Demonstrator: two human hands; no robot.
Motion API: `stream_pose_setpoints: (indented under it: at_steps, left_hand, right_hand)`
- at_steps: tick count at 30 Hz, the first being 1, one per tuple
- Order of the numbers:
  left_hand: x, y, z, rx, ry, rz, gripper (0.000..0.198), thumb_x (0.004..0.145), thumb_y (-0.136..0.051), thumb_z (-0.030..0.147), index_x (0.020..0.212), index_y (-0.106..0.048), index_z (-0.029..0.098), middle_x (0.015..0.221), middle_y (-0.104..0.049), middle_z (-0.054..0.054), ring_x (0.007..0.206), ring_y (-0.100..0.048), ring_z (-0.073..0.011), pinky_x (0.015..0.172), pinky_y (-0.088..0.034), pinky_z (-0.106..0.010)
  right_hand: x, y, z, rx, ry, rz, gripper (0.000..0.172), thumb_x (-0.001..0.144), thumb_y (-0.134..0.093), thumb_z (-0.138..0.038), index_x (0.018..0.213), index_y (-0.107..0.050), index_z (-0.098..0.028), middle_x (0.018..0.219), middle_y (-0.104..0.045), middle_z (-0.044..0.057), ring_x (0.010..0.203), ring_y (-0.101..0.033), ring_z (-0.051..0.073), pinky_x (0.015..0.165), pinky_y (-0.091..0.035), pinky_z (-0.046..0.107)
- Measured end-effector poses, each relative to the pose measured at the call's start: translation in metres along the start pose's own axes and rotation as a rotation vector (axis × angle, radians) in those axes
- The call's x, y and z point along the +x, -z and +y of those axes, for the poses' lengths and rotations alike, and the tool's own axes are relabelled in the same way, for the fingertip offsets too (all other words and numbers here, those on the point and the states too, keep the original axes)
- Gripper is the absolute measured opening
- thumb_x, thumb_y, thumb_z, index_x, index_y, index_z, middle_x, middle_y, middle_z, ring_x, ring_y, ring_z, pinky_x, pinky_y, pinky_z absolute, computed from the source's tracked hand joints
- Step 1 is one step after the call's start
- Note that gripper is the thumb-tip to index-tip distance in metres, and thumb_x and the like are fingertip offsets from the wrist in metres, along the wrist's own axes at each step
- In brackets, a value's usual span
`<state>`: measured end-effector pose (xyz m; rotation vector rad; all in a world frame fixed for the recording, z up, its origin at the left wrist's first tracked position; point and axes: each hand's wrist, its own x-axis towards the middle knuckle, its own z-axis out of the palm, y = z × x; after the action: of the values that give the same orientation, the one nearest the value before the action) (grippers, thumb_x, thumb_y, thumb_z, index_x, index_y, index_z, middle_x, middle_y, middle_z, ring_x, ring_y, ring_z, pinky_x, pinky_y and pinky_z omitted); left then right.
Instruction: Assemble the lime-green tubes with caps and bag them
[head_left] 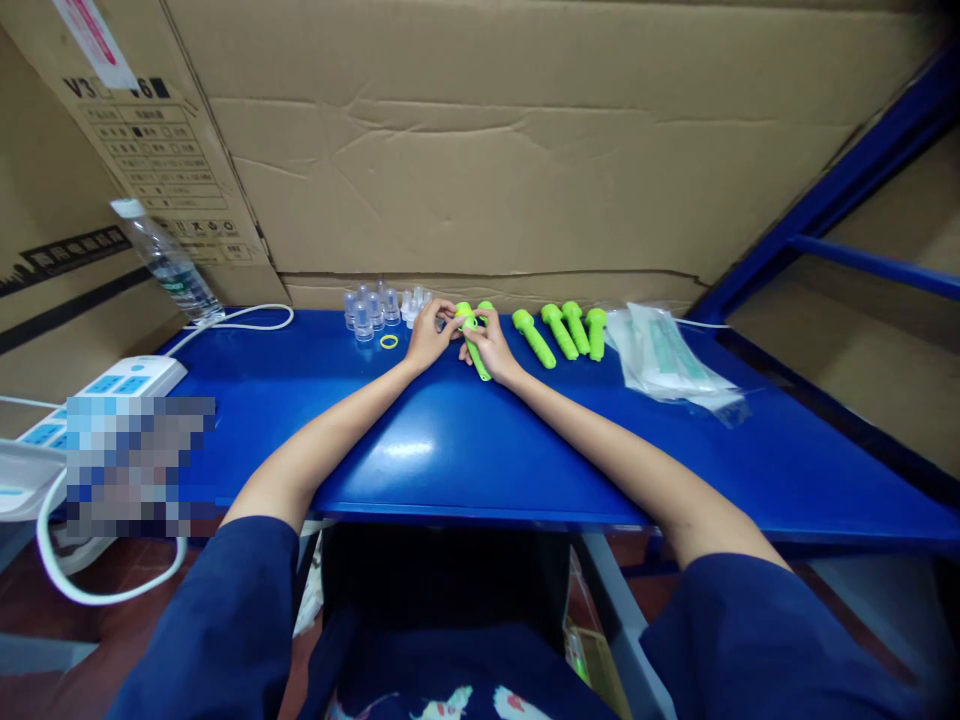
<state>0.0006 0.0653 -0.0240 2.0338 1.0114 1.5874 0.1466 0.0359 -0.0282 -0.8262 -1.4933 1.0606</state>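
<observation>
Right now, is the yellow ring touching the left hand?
Apart. The head view shows blue table between the ring and the left hand, which grips a green part.

Small assembly/packing spot in a storeroom or warehouse: blue metal bench (450, 440) w/ shelf frame (832, 195), big cardboard boxes (487, 150) as back wall, identical green plastic parts (559, 332) in a row, clear caps (371, 310) & plastic bags (667, 360), power strip (112, 385) at the side.

One yellow ring (388, 341). Just right of it, two green plastic bolts (480, 364); farther right, four more. Behind the ring, roughly eight clear vials (369, 310). Far left, one water bottle (169, 262), one power strip (112, 385).
</observation>
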Motion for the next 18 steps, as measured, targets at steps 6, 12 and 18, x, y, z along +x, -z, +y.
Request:
stream_pose_setpoints:
  at_steps: [6,12,18]
  left_hand:
    - [0.0006,0.0006,0.0005,0.022,-0.004,-0.008,0.019,0.091,-0.069,0.033,0.094,-0.057,0.019,0.097,-0.069,-0.004,0.081,-0.065,-0.0135,0.065,-0.046,-0.024]
    - [-0.0008,0.0022,0.0028,0.014,-0.064,0.007,0.009,0.089,-0.069,0.022,0.09,-0.061,0.019,0.094,-0.068,-0.003,0.078,-0.063,-0.0136,0.065,-0.045,-0.025]
    - [-0.0009,0.0027,0.005,0.023,-0.041,0.011,0.011,0.087,-0.07,0.017,0.093,-0.061,0.018,0.099,-0.069,-0.004,0.077,-0.063,-0.013,0.064,-0.046,-0.024]
  right_hand:
    - [-0.0012,0.0,0.0032,-0.079,0.022,0.065,0.066,0.067,-0.074,-0.045,0.103,-0.022,-0.03,0.071,-0.061,-0.011,0.04,-0.051,0.011,0.036,-0.042,0.022]
    - [-0.0023,0.0004,0.0028,-0.068,0.046,0.056,0.063,0.068,-0.073,-0.042,0.103,-0.022,-0.03,0.076,-0.062,-0.009,0.043,-0.055,0.011,0.036,-0.043,0.022]
    - [-0.0025,0.0004,0.003,-0.1,0.05,0.069,0.059,0.07,-0.07,-0.038,0.104,-0.023,-0.029,0.073,-0.061,-0.009,0.042,-0.053,0.011,0.035,-0.043,0.022]
